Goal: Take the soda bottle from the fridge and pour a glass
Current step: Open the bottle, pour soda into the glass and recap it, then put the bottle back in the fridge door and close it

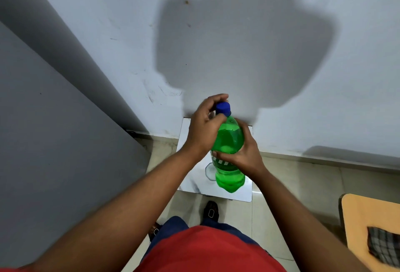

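head view: we hold the bottle (pixel 228 142) upright above a small white table (pixel 188 176), our right hand (pixel 242 155) clamped round its middle, our left hand (pixel 203 129) closed on the blue cap (pixel 223 107). it looks nearly full, so heavy, smooth and perhaps slippery; the waist seems the best hold. a glass (pixel 209 171) stands behind it. pale wall far, tiled floor (pixel 298 183) below.

White wall (pixel 259 23) ahead; small white table (pixel 242 194); tan surface (pixel 368 217) at right bearing checked cloth (pixel 384 245).
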